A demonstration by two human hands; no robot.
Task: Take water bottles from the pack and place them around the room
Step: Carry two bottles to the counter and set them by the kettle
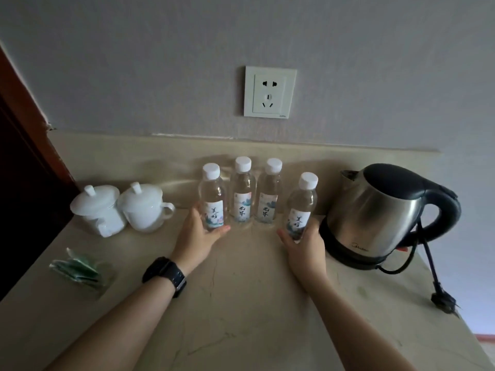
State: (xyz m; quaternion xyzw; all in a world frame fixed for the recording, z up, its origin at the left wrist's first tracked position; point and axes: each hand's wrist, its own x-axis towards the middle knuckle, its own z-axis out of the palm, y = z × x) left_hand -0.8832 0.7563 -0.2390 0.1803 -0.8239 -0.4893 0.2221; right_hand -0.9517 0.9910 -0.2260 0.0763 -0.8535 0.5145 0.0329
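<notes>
Head view: a beige stone surface [241, 290] against a grey wall, four water bottles standing in a loose row at frame centre.
Left hand [199, 238]: fingers curled round the base of the left-end bottle [212, 200], a black watch [164, 275] on the wrist.
Right hand [304, 245]: fingers wrapped round the foot of the right-end bottle [302, 207], which sits just beside the kettle [375, 212].
Middle bottles [255, 196]: two, upright, untouched, slightly further back toward the wall.
Step in hand: likely setting the two outer bottles down level with the inner pair.
Doing it well: keep each bottle upright, label forward, seat the base flat before letting go, and keep the right one off the kettle's base.
Nearby: two white lidded cups [120, 207] at centre left, sachets [77, 269] lower left.
</notes>
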